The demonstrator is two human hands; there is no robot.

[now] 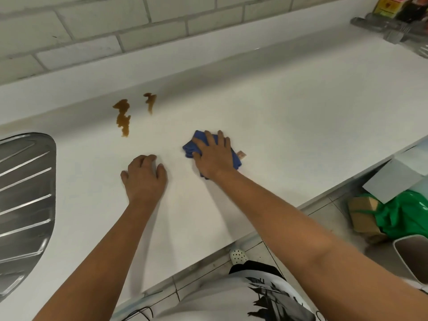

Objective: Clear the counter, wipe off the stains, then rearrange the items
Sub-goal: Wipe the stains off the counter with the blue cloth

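A folded blue cloth [196,142] lies on the white counter [289,117]. My right hand [214,156] presses flat on it with fingers spread. My left hand [144,174] rests on the bare counter to the left of the cloth, fingers slightly bent, holding nothing. Two brown stains sit beyond the hands: a long one [122,117] and a smaller one [150,101] to its right, both apart from the cloth.
A steel sink drainboard [23,186] is set into the counter at the left. Utensils [393,31] and bottles [393,5] stand at the far right corner. Below the counter's right end are a green bag [407,216], a cardboard box [361,214] and a white bin [412,258].
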